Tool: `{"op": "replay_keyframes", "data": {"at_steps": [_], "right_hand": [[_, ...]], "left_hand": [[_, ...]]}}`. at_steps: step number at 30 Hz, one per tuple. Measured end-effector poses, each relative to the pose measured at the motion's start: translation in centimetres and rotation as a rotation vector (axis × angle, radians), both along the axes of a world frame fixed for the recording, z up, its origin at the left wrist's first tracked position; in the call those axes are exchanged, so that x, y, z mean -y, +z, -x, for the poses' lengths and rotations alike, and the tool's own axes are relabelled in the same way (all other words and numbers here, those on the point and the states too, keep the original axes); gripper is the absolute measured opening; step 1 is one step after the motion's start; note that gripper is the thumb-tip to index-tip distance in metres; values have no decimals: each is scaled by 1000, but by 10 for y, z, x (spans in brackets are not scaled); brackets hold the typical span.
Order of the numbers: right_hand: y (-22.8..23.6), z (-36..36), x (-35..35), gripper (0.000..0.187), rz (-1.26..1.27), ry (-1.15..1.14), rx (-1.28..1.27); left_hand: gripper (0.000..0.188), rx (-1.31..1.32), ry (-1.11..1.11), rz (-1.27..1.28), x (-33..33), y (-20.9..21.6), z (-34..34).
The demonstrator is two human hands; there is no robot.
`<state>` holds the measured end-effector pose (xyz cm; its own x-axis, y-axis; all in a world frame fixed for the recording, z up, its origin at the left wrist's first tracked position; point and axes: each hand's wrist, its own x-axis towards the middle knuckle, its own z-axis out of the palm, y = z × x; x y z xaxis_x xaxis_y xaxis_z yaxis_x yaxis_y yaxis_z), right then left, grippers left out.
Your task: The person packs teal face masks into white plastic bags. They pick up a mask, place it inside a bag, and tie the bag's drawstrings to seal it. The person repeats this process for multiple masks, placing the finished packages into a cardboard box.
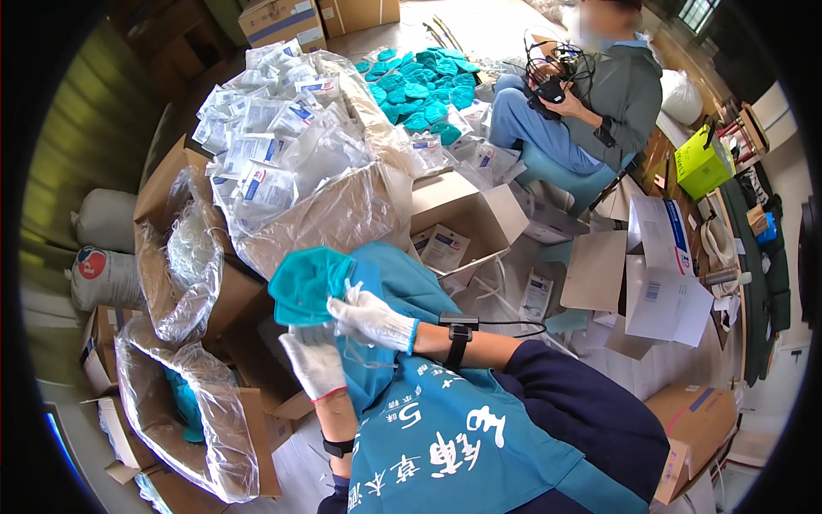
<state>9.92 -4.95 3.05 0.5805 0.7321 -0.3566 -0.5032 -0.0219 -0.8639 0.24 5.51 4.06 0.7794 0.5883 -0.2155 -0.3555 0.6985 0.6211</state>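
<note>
I hold a teal cup-shaped face mask (304,284) over my lap, in front of my teal apron (445,420). My left hand (313,361), in a white knit glove with a red cuff, is closed on the mask's lower edge. At its right side my right hand (373,320), gloved in white with a blue cuff, has its fingers pressed together on the edge, by the white straps. Parts of the fingers are hidden by the mask and straps. Just beyond stands a plastic-lined carton (342,210) heaped with clear packets (265,184).
A pile of teal masks (419,90) lies farther back. Another person (629,103) sits at the far right, holding a black device with cables. Open cartons (467,210) and a white box (664,287) stand to the right. At left a lined carton (248,428) holds teal pieces.
</note>
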Motion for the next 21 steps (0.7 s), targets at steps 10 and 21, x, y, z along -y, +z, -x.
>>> {"op": "replay_keyframes", "data": {"at_steps": [10,21], "right_hand": [[20,-3,23,27,-119,348,-661],[-97,-12,-48,28,-1814,-1894,-3393]], "left_hand": [[16,-388,137,-856,-17,-33,-3],[23,-584,-94,-736,3,-124,29]]}}
